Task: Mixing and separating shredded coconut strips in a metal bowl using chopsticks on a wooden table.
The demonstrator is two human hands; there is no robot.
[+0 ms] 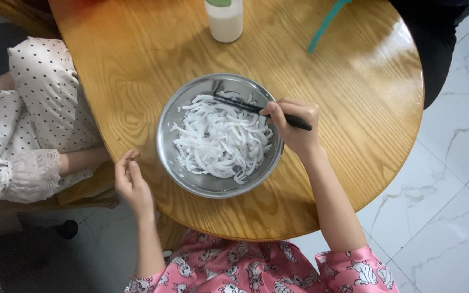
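A round metal bowl (170, 163) full of white strips (221, 140) sits on a round wooden table (354, 108). My right hand (294, 123) rests over the bowl's right rim and grips black chopsticks (245, 106), whose tips reach into the strips at the bowl's far side. My left hand (132, 183) hangs at the table's near-left edge, left of the bowl, fingers loosely curled and holding nothing.
A white plastic bottle (225, 20) stands at the table's far edge. A teal stick (325, 24) lies at the far right. Another person in a polka-dot top (33, 108) sits at the left. White marble floor tiles (451, 179) lie to the right.
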